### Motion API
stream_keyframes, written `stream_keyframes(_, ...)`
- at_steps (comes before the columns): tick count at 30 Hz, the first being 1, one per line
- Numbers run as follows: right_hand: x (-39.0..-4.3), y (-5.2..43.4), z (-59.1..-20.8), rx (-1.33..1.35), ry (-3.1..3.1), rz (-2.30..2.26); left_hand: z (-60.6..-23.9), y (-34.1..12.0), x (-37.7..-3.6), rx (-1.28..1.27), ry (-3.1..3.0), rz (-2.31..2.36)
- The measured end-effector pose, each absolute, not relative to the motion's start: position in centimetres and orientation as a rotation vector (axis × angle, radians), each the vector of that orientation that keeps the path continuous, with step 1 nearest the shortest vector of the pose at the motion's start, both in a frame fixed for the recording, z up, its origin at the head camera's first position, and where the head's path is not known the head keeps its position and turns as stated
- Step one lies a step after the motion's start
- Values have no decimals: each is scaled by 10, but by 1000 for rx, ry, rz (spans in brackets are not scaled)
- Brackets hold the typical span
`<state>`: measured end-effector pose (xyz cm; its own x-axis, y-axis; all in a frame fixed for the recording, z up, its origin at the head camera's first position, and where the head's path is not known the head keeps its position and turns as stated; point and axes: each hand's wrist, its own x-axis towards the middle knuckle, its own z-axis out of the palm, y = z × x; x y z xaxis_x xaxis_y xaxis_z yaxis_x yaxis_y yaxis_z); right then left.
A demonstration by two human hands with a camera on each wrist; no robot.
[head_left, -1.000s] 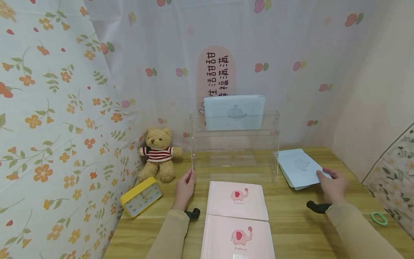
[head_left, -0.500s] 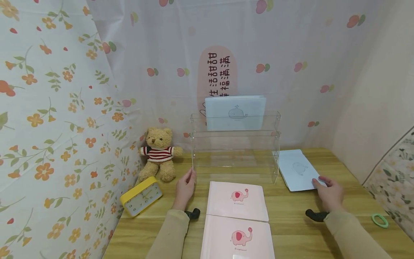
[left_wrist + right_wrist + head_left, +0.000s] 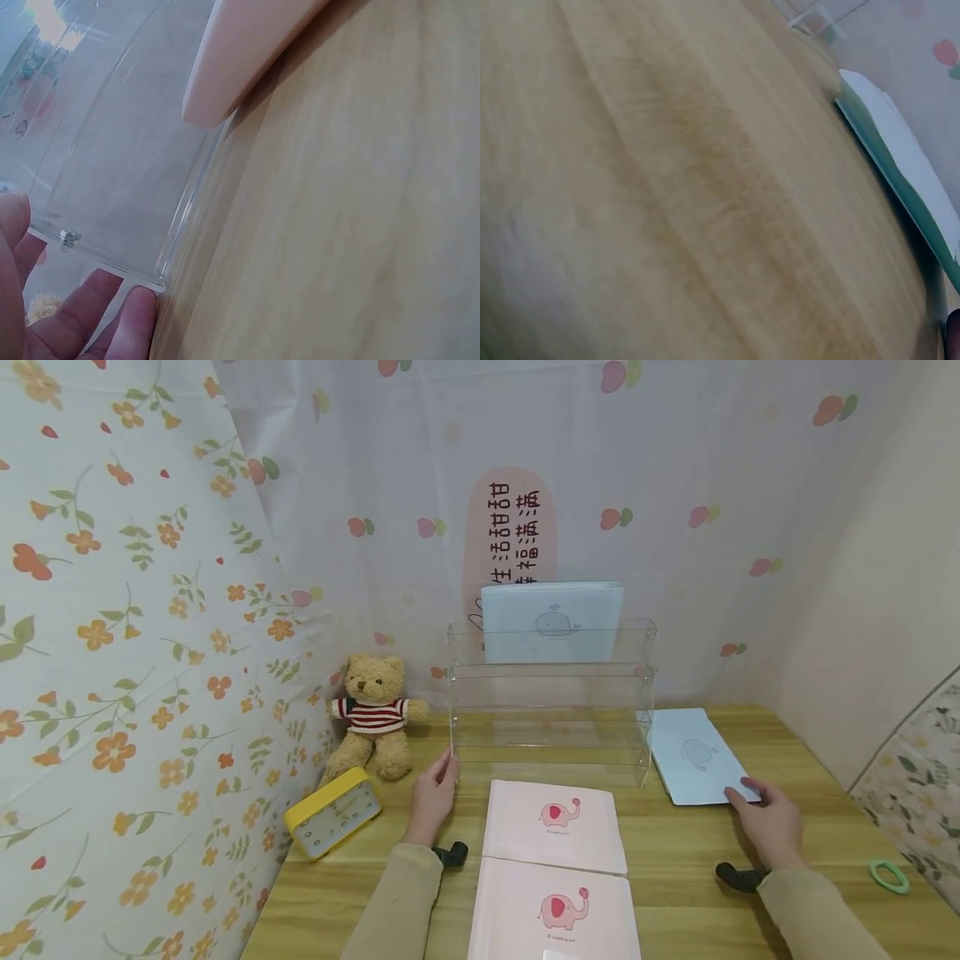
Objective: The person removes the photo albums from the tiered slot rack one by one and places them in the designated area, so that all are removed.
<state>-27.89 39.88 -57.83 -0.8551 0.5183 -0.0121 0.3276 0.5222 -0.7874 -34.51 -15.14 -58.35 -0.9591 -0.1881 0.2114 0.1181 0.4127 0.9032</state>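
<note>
The blue whale booklet (image 3: 693,757) lies flat on the wooden table (image 3: 675,868), right of the clear acrylic rack (image 3: 550,710) — the right hand (image 3: 768,827) touches its near corner with relaxed fingers. The left hand (image 3: 433,797) rests straight fingers on the rack's front left corner.

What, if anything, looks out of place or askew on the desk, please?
The yellow clock lies tipped on its back at an angle beside the bear, and a green ring sits alone near the desk's right edge. Nothing looks spilled or damaged.
</note>
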Motion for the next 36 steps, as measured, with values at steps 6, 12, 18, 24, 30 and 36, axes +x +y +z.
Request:
stream_keyframes(6, -278, 396, -582, -714, -2499, 1210, -587, -150, -348, 57, -2388, -1513)
stream_keyframes(12, -275, 390, -586, -750, -2379, 1202, -584, -149, -348, 71, -2383, -1610)
stream_keyframes(18, -271, 381, -588, -739, -2201, 1210, -582, -148, -348, 91, -2404, -1620)
stream_keyframes(24, -283, 352, -562, -494, -2121, 1185, -584, -148, -347, 123, -2401, -1629)
stream_keyframes(30, -312, 317, -496, -200, -2024, 1220, -587, -149, -348, 113, -2409, -1601)
stream_keyframes(36, -342, 280, -409, 34, -2156, 1224, -586, -150, -348, 100, -2405, -1606)
